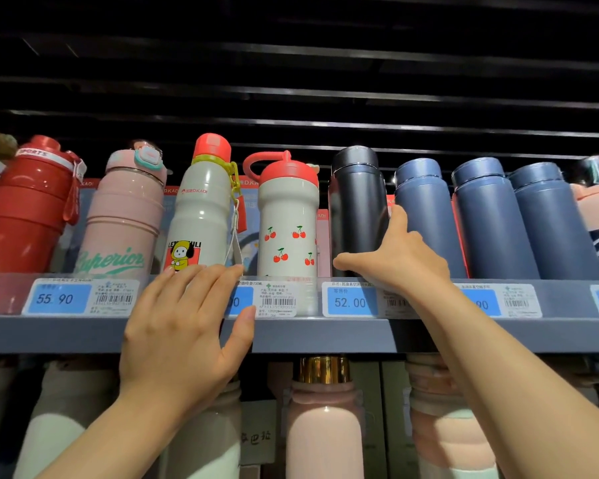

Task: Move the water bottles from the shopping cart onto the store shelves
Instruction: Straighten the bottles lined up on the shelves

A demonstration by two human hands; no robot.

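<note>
Right hand (400, 257) gripping black bottle (357, 205) on shelf (83, 335) — left hand (180, 326) released, fingers spread flat, just left of it.

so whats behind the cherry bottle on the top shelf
Behind the cherry bottle, red-edged boxes show on both sides. The bottle covers whatever stands directly behind it.

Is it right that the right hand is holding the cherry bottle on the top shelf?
Not quite. The head view shows the right hand on the black bottle, thumb across its base and fingers at its side. The cherry bottle stands untouched just left of it, on the same shelf.
</note>
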